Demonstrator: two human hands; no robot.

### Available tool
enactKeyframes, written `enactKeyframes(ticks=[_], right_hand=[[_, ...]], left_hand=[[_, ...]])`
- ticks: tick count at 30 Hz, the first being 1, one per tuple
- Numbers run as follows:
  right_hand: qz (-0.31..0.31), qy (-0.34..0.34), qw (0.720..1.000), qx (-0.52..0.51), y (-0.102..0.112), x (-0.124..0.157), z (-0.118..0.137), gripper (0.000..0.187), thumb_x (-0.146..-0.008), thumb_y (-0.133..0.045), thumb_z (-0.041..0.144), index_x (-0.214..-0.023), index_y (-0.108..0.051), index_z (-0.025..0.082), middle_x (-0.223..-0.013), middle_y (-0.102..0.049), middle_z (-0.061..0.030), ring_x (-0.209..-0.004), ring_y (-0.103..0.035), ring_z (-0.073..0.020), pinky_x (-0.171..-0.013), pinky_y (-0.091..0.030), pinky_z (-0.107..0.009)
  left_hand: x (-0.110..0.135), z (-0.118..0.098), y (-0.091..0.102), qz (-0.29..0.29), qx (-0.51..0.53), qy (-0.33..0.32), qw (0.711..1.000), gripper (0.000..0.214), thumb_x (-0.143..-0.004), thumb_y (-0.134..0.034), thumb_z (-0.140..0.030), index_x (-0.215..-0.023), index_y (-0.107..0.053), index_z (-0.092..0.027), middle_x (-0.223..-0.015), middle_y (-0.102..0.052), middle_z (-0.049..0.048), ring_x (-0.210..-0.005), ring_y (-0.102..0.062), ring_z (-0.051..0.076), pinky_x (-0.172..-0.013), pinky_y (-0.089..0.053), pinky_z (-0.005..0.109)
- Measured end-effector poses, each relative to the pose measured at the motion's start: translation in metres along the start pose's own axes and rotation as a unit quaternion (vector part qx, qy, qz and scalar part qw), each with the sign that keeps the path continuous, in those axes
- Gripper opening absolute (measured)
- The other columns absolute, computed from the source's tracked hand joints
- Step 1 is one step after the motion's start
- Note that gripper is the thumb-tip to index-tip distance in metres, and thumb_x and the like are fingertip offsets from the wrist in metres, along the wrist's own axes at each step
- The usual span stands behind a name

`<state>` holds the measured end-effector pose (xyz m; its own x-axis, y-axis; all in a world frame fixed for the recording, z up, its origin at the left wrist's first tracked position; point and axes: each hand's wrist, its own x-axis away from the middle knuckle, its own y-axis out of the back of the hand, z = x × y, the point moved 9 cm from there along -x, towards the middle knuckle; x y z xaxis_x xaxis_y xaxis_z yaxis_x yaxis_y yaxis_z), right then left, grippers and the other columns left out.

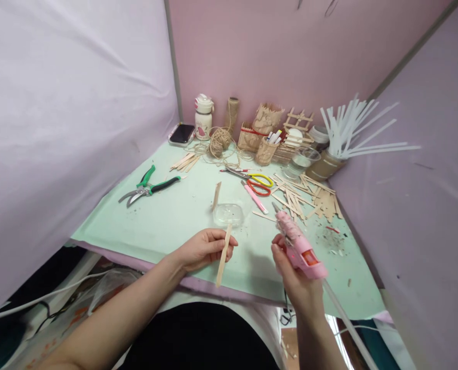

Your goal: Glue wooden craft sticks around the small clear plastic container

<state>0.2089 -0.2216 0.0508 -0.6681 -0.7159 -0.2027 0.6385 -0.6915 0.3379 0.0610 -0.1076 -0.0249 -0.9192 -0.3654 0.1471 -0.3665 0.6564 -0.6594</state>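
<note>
My left hand (210,248) pinches a flat wooden craft stick (223,257) between thumb and fingers, over the table's front part. In my right hand (296,280) is a pink hot glue gun (299,242), its nozzle tilted up and to the left. A long translucent glue stick (348,321) runs out of the gun's back end toward me. Just beyond my left hand lies a small clear plastic dish (228,214). Another wooden stick (216,196) stands at the dish's left edge.
Pruning shears (146,190) lie left. Scissors (252,177), a pink pen-shaped tool (255,198) and scattered craft sticks (290,198) lie right of centre. Behind are a phone (182,133), bottle (203,118), twine ball (220,141), wooden holders (267,149), a clear cup (301,163) and glue sticks (352,126).
</note>
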Motion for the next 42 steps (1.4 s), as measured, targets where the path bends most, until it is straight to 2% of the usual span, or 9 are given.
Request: enactKeyframes(ticks=[4, 8, 10, 14, 21, 23, 29, 36, 42], right_hand=[[0.087, -0.003, 0.996, -0.005, -0.02, 0.007, 0.008, 0.026, -0.082, -0.062, 0.044, -0.097, -0.069, 0.024, -0.079, -0.066, -0.0036, -0.074, -0.061, -0.0211, -0.064, -0.048, -0.031], [0.191, 0.0, 0.982, 0.004, -0.035, 0.017, 0.009, 0.022, -0.086, -0.059, 0.042, -0.094, -0.069, 0.024, -0.082, -0.068, -0.0035, -0.076, -0.063, -0.0214, -0.061, -0.046, -0.029], [0.212, 0.021, 0.977, 0.01, -0.037, 0.018, 0.011, 0.022, -0.088, -0.058, 0.04, -0.097, -0.069, 0.024, -0.084, -0.067, -0.0036, -0.077, -0.063, -0.0211, -0.06, -0.046, -0.029], [0.212, 0.068, 0.975, 0.022, -0.038, 0.018, 0.018, 0.02, -0.09, -0.056, 0.037, -0.101, -0.067, 0.024, -0.084, -0.062, -0.003, -0.076, -0.06, -0.0198, -0.064, -0.046, -0.029], [0.215, 0.074, 0.973, 0.036, -0.042, 0.018, 0.017, 0.018, -0.09, -0.055, 0.039, -0.087, -0.062, 0.022, -0.069, -0.046, 0.0024, -0.06, -0.048, -0.0147, -0.057, -0.041, -0.028], [0.218, 0.068, 0.973, 0.044, -0.043, 0.018, 0.016, 0.02, -0.091, -0.055, 0.04, -0.089, -0.062, 0.022, -0.07, -0.047, 0.0019, -0.061, -0.049, -0.0149, -0.057, -0.041, -0.028], [0.22, 0.057, 0.972, 0.053, -0.04, 0.019, 0.016, 0.03, -0.093, -0.052, 0.041, -0.114, -0.061, 0.022, -0.088, -0.059, -0.004, -0.076, -0.057, -0.0185, -0.061, -0.043, -0.028], [0.223, 0.064, 0.971, 0.054, -0.042, 0.019, 0.022, 0.02, -0.091, -0.052, 0.041, -0.089, -0.06, 0.022, -0.07, -0.046, 0.0023, -0.06, -0.049, -0.0143, -0.056, -0.042, -0.027], [0.215, 0.06, 0.973, 0.06, -0.041, 0.019, 0.019, 0.022, -0.092, -0.052, 0.04, -0.1, -0.061, 0.022, -0.075, -0.051, 0.0, -0.064, -0.051, -0.0154, -0.056, -0.042, -0.026]], left_hand=[[0.0, -0.001, 0.0, 0.007, 0.005, -0.01, 1.0, 0.033, -0.075, -0.079, -0.034, -0.098, -0.069, -0.012, -0.068, -0.064, 0.0041, -0.061, -0.058, 0.011, -0.064, -0.041, 0.024], [-0.001, -0.006, 0.001, -0.013, 0.02, -0.024, 0.999, 0.03, -0.073, -0.081, -0.033, -0.089, -0.068, -0.011, -0.066, -0.063, 0.0034, -0.061, -0.059, 0.011, -0.063, -0.043, 0.023], [-0.001, -0.006, 0.003, -0.026, 0.023, -0.023, 0.999, 0.029, -0.071, -0.082, -0.032, -0.086, -0.068, -0.01, -0.065, -0.062, 0.003, -0.061, -0.059, 0.01, -0.063, -0.043, 0.022], [0.0, -0.007, 0.003, -0.038, 0.024, -0.023, 0.999, 0.029, -0.07, -0.083, -0.03, -0.085, -0.069, -0.01, -0.066, -0.063, 0.0033, -0.061, -0.059, 0.01, -0.062, -0.045, 0.022], [0.0, -0.008, 0.004, -0.05, 0.012, -0.019, 0.998, 0.029, -0.066, -0.086, -0.03, -0.082, -0.072, -0.01, -0.064, -0.066, 0.0039, -0.058, -0.06, 0.01, -0.06, -0.045, 0.021], [0.0, -0.008, 0.004, -0.054, 0.01, -0.018, 0.998, 0.03, -0.065, -0.086, -0.03, -0.082, -0.072, -0.01, -0.063, -0.066, 0.0041, -0.058, -0.06, 0.01, -0.059, -0.045, 0.021], [0.002, -0.007, 0.002, -0.053, -0.003, -0.012, 0.999, 0.031, -0.063, -0.087, -0.03, -0.081, -0.072, -0.01, -0.064, -0.067, 0.0041, -0.058, -0.061, 0.01, -0.058, -0.044, 0.02], [0.001, -0.007, 0.005, -0.061, -0.008, -0.014, 0.998, 0.03, -0.066, -0.085, -0.03, -0.084, -0.073, -0.01, -0.064, -0.066, 0.004, -0.059, -0.06, 0.01, -0.059, -0.044, 0.021], [0.001, -0.007, 0.003, -0.052, -0.007, -0.009, 0.999, 0.031, -0.065, -0.086, -0.031, -0.083, -0.073, -0.01, -0.065, -0.066, 0.004, -0.059, -0.06, 0.01, -0.06, -0.044, 0.021]])
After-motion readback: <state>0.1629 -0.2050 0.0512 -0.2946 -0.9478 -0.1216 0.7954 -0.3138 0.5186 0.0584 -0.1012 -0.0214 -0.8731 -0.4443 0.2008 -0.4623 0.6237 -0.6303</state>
